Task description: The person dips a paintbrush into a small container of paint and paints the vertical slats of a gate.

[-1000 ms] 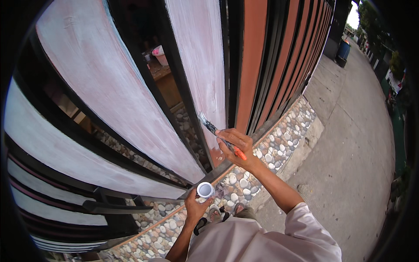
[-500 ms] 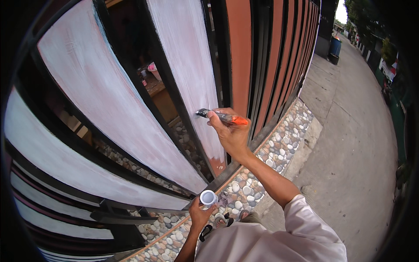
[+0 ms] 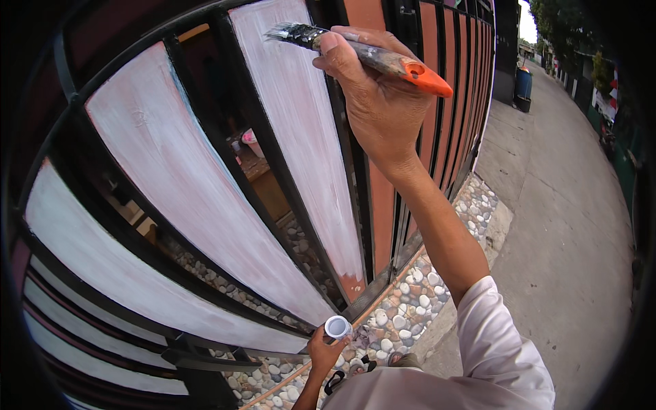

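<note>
One slat [image 3: 290, 130], long even strokes

Grasping flat orange-tipped paintbrush [image 3: 379, 60] in right hand [image 3: 386, 119] near slat's top edge, white paint cup [image 3: 337, 327] in left hand [image 3: 325, 352] near bottom edge. Best stroke lengthwise, sparing black bars [image 3: 285, 179], covering orange patch [image 3: 354, 287] at bottom.

1. The view comes from a head-worn fisheye, left of a side-by-side pair, tipped down so the wearer's shirt [image 3: 437, 389] shows below.
2. It faces the fence [image 3: 195, 188] aslant, close by, with the lane [image 3: 547, 239] running off at right.
3. The right hand [image 3: 383, 106] sits nearest the lens, large; the left hand [image 3: 324, 353], lower, is farther and small.
4. Wide glass bows the slats [image 3: 294, 116] toward a dark rim.
</note>
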The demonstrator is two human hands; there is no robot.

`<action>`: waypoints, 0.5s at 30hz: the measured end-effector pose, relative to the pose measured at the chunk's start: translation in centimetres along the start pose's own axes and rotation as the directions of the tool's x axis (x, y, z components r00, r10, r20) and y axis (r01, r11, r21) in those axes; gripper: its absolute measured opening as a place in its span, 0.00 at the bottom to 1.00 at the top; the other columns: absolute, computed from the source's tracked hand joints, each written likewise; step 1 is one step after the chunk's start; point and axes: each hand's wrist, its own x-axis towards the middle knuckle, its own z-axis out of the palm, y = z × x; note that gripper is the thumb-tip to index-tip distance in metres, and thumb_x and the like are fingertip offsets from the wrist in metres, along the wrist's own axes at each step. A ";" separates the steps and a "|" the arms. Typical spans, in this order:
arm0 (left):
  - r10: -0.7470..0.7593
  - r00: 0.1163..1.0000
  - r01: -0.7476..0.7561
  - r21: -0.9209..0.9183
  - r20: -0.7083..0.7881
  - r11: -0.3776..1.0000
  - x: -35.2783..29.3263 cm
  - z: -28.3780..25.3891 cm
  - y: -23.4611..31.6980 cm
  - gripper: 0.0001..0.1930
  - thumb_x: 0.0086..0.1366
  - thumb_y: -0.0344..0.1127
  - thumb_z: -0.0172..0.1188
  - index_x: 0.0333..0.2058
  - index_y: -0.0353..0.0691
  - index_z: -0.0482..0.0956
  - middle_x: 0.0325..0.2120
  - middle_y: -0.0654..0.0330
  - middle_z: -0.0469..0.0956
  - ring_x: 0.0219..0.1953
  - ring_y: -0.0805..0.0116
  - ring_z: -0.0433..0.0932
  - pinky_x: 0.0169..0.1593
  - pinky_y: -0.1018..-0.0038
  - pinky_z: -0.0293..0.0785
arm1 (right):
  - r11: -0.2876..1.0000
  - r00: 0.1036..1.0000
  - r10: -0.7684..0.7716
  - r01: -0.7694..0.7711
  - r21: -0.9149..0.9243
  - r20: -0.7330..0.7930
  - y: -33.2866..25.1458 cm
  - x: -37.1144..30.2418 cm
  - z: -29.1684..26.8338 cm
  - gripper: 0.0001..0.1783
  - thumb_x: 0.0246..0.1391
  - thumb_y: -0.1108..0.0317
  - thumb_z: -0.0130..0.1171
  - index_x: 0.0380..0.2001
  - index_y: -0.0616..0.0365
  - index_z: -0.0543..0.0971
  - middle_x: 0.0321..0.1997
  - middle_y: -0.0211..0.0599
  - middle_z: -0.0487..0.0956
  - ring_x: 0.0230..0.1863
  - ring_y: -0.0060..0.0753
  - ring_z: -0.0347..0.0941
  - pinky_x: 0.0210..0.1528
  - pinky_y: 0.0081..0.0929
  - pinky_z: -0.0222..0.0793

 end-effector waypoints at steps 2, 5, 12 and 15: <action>0.007 1.000 -0.007 0.022 0.004 1.000 0.2 0.2 -0.2 0.27 0.46 0.36 0.81 0.45 0.35 0.81 0.38 0.52 0.85 0.42 0.60 0.85 0.48 0.65 0.78 | 0.994 0.993 0.112 -0.111 -0.015 0.044 -0.2 -0.8 -0.6 0.09 0.58 0.68 0.68 0.33 0.66 0.85 0.26 0.33 0.84 0.26 0.17 0.78 0.26 0.16 0.70; 0.074 0.997 -0.074 0.020 -0.010 0.997 0.4 0.6 -1.4 0.29 0.44 0.40 0.83 0.43 0.34 0.81 0.37 0.50 0.84 0.40 0.57 0.84 0.46 0.63 0.78 | 0.921 0.928 0.350 -0.316 -0.227 0.131 -1.5 -5.6 -2.5 0.07 0.56 0.71 0.67 0.33 0.66 0.85 0.27 0.34 0.84 0.26 0.18 0.78 0.25 0.17 0.70; 0.127 0.992 -0.128 0.059 0.022 0.990 0.8 0.8 -2.4 0.31 0.44 0.44 0.83 0.43 0.34 0.81 0.37 0.49 0.84 0.40 0.53 0.84 0.45 0.62 0.78 | 0.909 0.940 0.325 -0.279 -0.311 0.106 -2.6 -6.0 -5.1 0.05 0.54 0.74 0.67 0.32 0.67 0.85 0.26 0.36 0.85 0.23 0.18 0.78 0.25 0.17 0.71; 0.107 0.994 -0.109 0.065 0.028 0.992 1.3 1.0 -1.9 0.30 0.43 0.43 0.83 0.43 0.34 0.81 0.37 0.50 0.84 0.40 0.55 0.84 0.45 0.62 0.78 | 0.969 0.985 0.156 -0.139 -0.205 0.071 -0.4 -2.6 -4.1 0.08 0.55 0.71 0.68 0.35 0.66 0.86 0.29 0.39 0.86 0.28 0.21 0.81 0.30 0.18 0.75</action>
